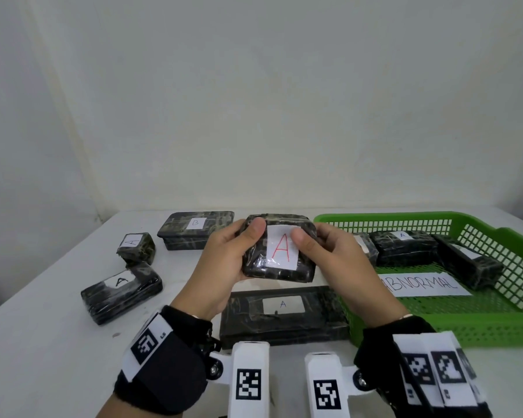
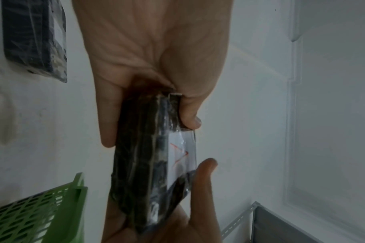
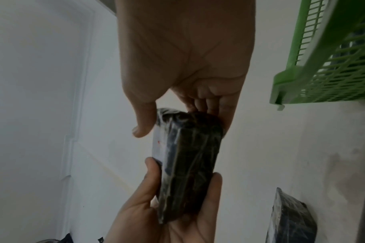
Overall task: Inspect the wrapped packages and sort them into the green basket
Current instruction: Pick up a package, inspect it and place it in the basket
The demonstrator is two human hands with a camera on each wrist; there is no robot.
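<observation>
From the head view, we are holding a package (image 1: pixel 280 251) above the bench (image 1: pixel 49 333) with both hands, just left of the basket (image 1: pixel 435 324). It is looking black, wrapped in shiny film, with a white label (image 1: pixel 282 247) bearing a red A. Our left hand (image 1: pixel 224 263) and right hand (image 1: pixel 335 263) are each closing a grip round one end, thumbs on the front.

From the left wrist, we are seeing the package (image 2: pixel 144 164) edge-on, film wrinkling, left thumb (image 2: pixel 190 115) pressing near the label.

From the right wrist, our right hand (image 3: pixel 185 65) is pinching the package (image 3: pixel 190 161) between thumb and fingers; the left hand (image 3: pixel 156 213) is cupping its far end.
</observation>
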